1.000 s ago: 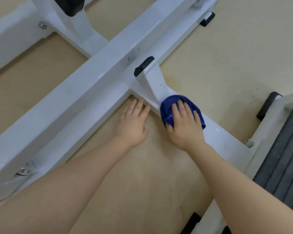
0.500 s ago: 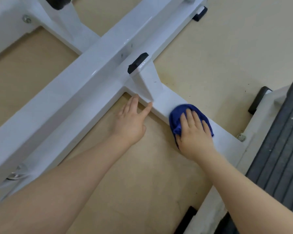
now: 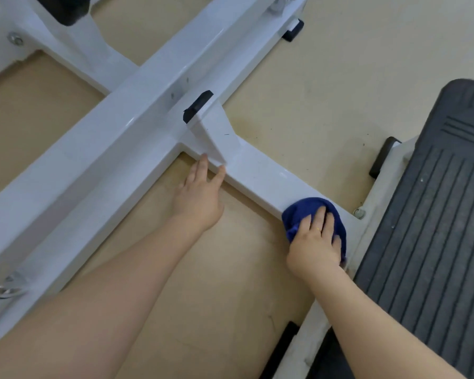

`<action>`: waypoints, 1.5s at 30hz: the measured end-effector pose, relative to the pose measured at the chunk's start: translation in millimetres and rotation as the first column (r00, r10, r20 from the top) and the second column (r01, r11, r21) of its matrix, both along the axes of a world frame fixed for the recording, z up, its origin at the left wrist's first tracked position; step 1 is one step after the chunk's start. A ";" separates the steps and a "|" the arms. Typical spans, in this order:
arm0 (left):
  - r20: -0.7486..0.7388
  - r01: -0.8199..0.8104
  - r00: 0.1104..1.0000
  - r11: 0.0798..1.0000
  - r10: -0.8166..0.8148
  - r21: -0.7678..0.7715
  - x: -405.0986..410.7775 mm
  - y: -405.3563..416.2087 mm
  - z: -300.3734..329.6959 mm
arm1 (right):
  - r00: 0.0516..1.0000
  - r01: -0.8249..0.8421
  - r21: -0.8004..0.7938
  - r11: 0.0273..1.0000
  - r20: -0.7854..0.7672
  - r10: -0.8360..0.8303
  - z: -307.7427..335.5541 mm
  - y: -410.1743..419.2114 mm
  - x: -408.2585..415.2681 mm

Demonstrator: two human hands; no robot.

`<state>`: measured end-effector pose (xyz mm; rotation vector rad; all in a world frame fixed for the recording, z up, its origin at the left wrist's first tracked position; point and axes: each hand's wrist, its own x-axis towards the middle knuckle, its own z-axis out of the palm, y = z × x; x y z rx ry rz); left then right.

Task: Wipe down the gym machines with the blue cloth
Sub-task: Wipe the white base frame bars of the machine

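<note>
At the near right end of the white frame bar [image 3: 260, 176], right hand [image 3: 316, 242] presses blue cloth [image 3: 298, 214] with fingers spread; bar's unwiped length runs far-left toward flat, resting left hand [image 3: 199, 198].

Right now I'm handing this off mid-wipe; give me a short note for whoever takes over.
Right hand: pressing the blue cloth flat on the white side beam, at the end nearest the black ribbed footplate.
Left hand: open, palm on the tan floor, fingertips touching the beam below the gusset.
Done: the cloth sits at the outer end of this beam; how much is already wiped cannot be told.
Left: the long main beam, the far crosspiece, the footplate machine. Some dark specks show on the gusset.
</note>
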<state>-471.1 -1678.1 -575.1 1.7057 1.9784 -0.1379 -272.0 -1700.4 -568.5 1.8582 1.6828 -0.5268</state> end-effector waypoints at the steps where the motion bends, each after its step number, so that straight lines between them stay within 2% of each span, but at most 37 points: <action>1: -0.002 0.007 1.000 1.000 -0.007 0.010 0.8 -0.8 -0.8 | 0.995 0.094 -0.036 0.995 0.022 -0.094 3.0 0.3 -2.6; 3: -0.007 0.016 1.000 1.000 -0.015 0.017 2.4 -1.2 -2.3 | 0.971 0.236 -0.027 0.971 -0.025 -0.237 3.3 14.6 -24.7; 4: -0.008 0.018 1.000 1.000 -0.018 0.017 2.4 -0.8 -3.1 | 0.967 0.241 -0.008 0.970 -0.086 -0.241 0.3 23.2 -38.2; 6: -0.012 0.023 1.000 1.000 -0.023 0.010 1.0 -1.3 -3.3 | 0.977 0.093 0.040 0.995 -0.197 -0.084 -3.9 30.7 -55.9; 8: -0.032 0.040 0.999 0.999 -0.040 0.002 -0.4 -0.2 -2.8 | 0.971 -0.023 0.052 0.998 -0.236 0.034 -9.0 24.7 -46.5; 10: -0.039 0.052 0.998 0.999 -0.053 -0.013 -0.4 0.5 -0.7 | 0.985 0.067 0.018 0.998 -0.163 -0.064 -7.5 7.6 -19.3; 12: -0.034 0.057 0.998 0.998 -0.058 -0.023 -0.6 1.7 0.9 | 0.965 0.250 -0.022 0.968 -0.081 -0.251 -2.5 -5.8 -0.3; 14: -0.012 0.053 0.998 0.998 -0.053 -0.023 -2.3 2.6 1.6 | 0.933 0.349 -0.019 0.937 -0.084 -0.349 1.0 1.3 -7.2; 15: -0.006 0.055 0.998 0.998 -0.055 -0.021 -3.7 3.0 1.9 | 0.943 0.314 0.001 0.949 -0.120 -0.312 -0.3 9.8 -17.3; 17: -0.013 0.090 0.996 0.996 -0.091 -0.017 -6.1 4.1 2.3 | 0.970 0.055 0.046 0.997 -0.240 -0.043 -2.8 24.1 -40.8; 18: -0.029 0.112 0.993 0.994 -0.113 -0.018 -8.1 4.1 2.4 | 0.951 -0.082 0.070 0.994 -0.294 0.099 -4.8 27.2 -47.0; 20: -0.073 0.150 0.986 0.988 -0.151 -0.025 -13.2 6.1 3.2 | 0.925 -0.191 0.086 0.978 -0.318 0.209 -10.7 29.8 -43.0; 22: -0.103 0.201 0.974 0.979 -0.204 -0.041 -16.6 9.2 5.7 | 0.957 -0.101 0.078 0.992 -0.265 0.118 -11.9 23.0 -26.2; 25: -0.141 0.240 0.959 0.969 -0.245 -0.051 -18.3 14.3 7.9 | 0.968 0.123 0.050 0.991 -0.226 -0.109 -5.4 19.0 -21.2; 27: -0.151 0.263 0.952 0.964 -0.265 -0.035 -18.7 15.9 7.7 | 0.951 0.169 0.027 0.985 -0.267 -0.156 -6.0 33.1 -36.8; 32: -0.154 0.287 0.947 0.958 -0.282 0.011 -17.3 15.9 8.4 | 0.870 -0.014 0.130 0.991 -0.487 0.076 -13.9 97.6 -94.9; 34: -0.131 0.283 0.952 0.958 -0.277 0.032 -18.2 17.2 8.0 | 0.815 0.031 0.139 0.990 -0.577 0.056 -16.3 126.3 -102.0; 37: -0.129 0.285 0.951 0.958 -0.282 0.008 -16.9 18.2 6.4 | 0.717 0.059 0.004 0.998 -0.696 -0.040 -18.0 149.4 -88.3; 39: -0.138 0.278 0.950 0.960 -0.279 -0.022 -16.1 19.2 6.3 | 0.764 0.055 0.023 0.998 -0.644 -0.027 -19.0 139.2 -67.7; 41: -0.145 0.270 0.950 0.961 -0.276 -0.065 -14.2 19.5 7.7 | 0.896 0.001 0.185 0.983 -0.436 0.082 -16.8 113.5 -48.2; 42: -0.146 0.265 0.950 0.960 -0.275 -0.084 -13.1 19.8 8.1 | 0.932 -0.039 0.231 0.972 -0.343 0.119 -15.6 103.2 -43.0; 43: -0.144 0.258 0.952 0.961 -0.270 -0.095 -12.1 20.2 8.4 | 0.944 -0.067 0.240 0.968 -0.298 0.139 -15.8 99.0 -42.5; 45: -0.141 0.243 0.956 0.965 -0.256 -0.102 -9.8 20.5 9.1 | 0.920 -0.097 0.234 0.967 -0.351 0.177 -15.5 110.3 -54.4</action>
